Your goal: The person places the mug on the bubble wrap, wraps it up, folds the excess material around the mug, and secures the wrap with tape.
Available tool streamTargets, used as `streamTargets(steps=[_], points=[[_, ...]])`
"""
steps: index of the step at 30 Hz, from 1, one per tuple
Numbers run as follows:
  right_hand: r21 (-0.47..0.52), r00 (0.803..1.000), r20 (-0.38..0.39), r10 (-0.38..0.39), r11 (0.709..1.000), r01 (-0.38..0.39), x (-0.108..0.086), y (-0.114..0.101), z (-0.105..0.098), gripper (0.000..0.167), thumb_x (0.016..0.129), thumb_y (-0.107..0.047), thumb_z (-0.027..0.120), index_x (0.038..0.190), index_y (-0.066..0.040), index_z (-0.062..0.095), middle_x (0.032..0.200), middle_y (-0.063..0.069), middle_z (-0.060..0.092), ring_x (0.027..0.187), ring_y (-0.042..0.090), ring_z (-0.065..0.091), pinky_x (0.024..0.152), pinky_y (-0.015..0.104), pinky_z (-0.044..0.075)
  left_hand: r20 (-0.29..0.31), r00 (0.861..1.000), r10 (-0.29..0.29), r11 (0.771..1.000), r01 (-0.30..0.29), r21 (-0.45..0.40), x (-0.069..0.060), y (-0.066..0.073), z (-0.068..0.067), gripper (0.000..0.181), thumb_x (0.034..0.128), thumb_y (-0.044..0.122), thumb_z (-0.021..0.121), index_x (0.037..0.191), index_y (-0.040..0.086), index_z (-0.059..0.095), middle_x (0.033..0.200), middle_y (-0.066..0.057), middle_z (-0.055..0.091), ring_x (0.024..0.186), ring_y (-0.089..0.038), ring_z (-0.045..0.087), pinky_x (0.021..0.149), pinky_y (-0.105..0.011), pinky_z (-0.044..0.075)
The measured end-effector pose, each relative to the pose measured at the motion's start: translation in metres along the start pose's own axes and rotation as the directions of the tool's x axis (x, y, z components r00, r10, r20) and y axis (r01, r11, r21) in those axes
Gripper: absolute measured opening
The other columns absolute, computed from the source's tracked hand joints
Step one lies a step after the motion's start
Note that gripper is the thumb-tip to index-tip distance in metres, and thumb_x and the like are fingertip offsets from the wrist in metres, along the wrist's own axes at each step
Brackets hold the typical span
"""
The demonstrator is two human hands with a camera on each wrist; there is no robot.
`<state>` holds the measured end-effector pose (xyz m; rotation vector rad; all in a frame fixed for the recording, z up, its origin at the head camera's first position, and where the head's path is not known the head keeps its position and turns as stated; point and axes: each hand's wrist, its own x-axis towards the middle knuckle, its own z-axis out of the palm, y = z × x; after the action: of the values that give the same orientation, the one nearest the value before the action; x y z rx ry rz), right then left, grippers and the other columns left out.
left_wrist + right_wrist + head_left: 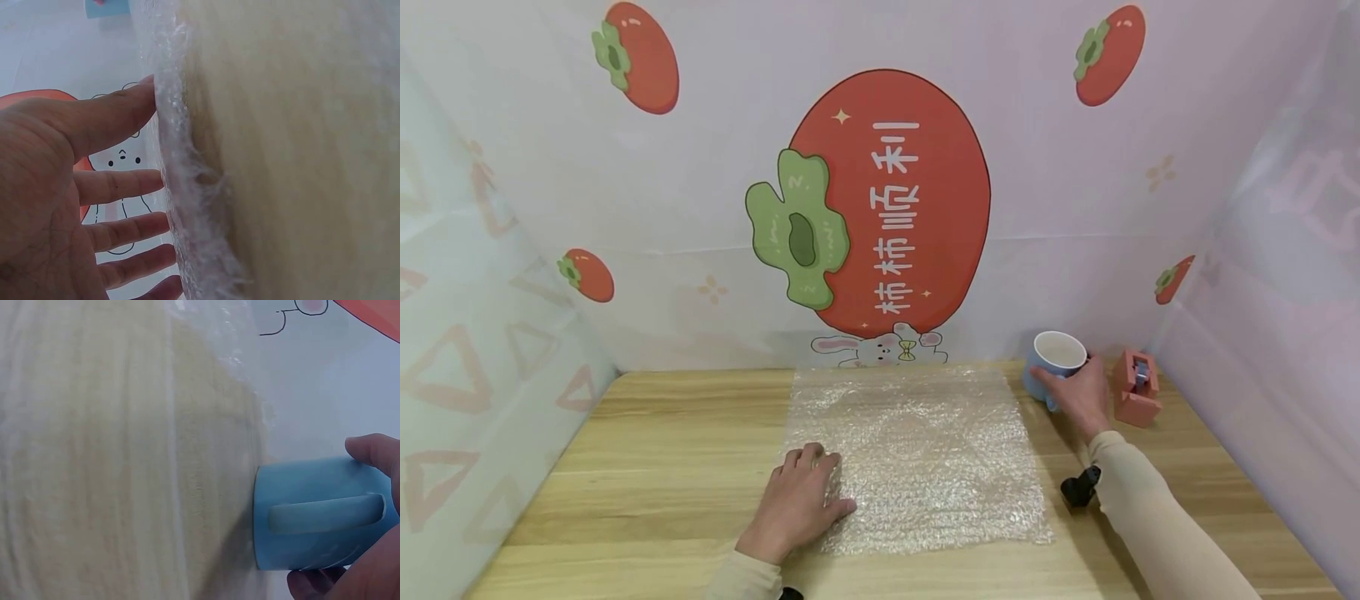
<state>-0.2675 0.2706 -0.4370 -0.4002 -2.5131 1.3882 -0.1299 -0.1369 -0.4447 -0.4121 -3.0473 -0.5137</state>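
Note:
A sheet of clear bubble wrap [925, 458] lies flat on the wooden table. On its left edge rests my left hand [797, 504], fingers spread and fingertips touching the film; in the left wrist view the thumb and fingers [119, 187] meet the bubble wrap [178, 137]. At the back right, my right hand [1078, 396] grips a light blue mug [1037, 379] with a white inside, thumb on one side and fingers on the other. In the right wrist view the mug [312, 481] stands upright on the table, its handle facing the camera.
A pink tape dispenser [1137, 392] stands just right of the right hand. The wooden table [647, 483] extends left of the bubble wrap. A printed white backdrop [715, 183] rises behind the table, with side sheets at left and right.

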Motion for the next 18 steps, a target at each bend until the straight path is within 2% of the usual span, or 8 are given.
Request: streamTargets(steps=[9,18], points=[[0.058,0.999,0.027,-0.026,0.998,0.024,0.007,0.003,-0.001,0.099,0.084,-0.033,0.084,0.150,0.005,0.021,0.145,0.030,0.037,0.132,0.045,0.042,0.110,0.057,0.038,0.011,1.000,-0.016,1.000,0.016,0.002,0.001,0.001,0.000,0.064,0.0814,0.045,0.082,0.128,0.005,0.064,0.135,-0.022,0.054,0.123,-0.047,0.050,0.093,-0.065,0.046],[0.108,0.993,0.115,-0.035,0.994,0.023,0.016,0.009,-0.007,0.103,0.085,-0.039,0.082,0.152,0.004,0.016,0.149,0.029,0.031,0.134,0.043,0.039,0.112,0.057,0.036,0.006,1.000,-0.011,1.000,0.011,0.009,0.001,0.000,0.001,0.063,0.0817,0.045,0.082,0.128,0.005,0.065,0.134,-0.021,0.054,0.123,-0.046,0.050,0.092,-0.064,0.046]])
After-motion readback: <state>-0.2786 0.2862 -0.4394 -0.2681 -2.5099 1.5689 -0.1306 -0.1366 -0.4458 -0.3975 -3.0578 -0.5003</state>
